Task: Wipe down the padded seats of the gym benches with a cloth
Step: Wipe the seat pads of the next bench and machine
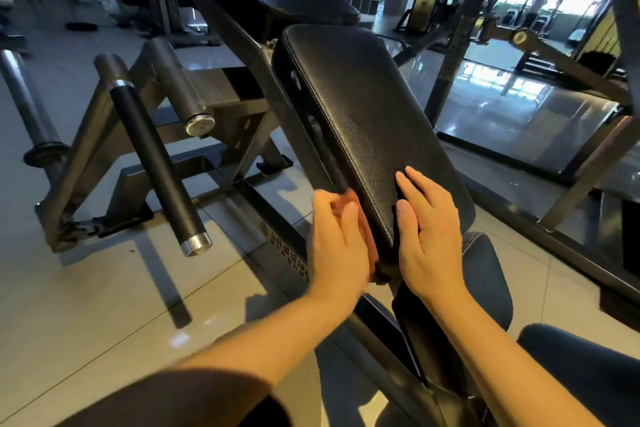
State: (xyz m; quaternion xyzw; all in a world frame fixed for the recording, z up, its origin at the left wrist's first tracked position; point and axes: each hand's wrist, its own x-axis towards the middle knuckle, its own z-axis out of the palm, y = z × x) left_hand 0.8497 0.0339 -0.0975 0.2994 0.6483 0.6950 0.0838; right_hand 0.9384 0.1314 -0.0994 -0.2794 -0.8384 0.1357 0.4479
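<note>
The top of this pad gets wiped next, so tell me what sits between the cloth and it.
Only the right hand, lying flat on the near end of the pad. The left hand presses the reddish cloth against the pad's left side; the rest of the top is bare.

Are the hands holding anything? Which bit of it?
The left hand presses an orange cloth flat against the side of the pad, palm over its middle, not gripping. The right hand lies flat on top, holding nothing.
</note>
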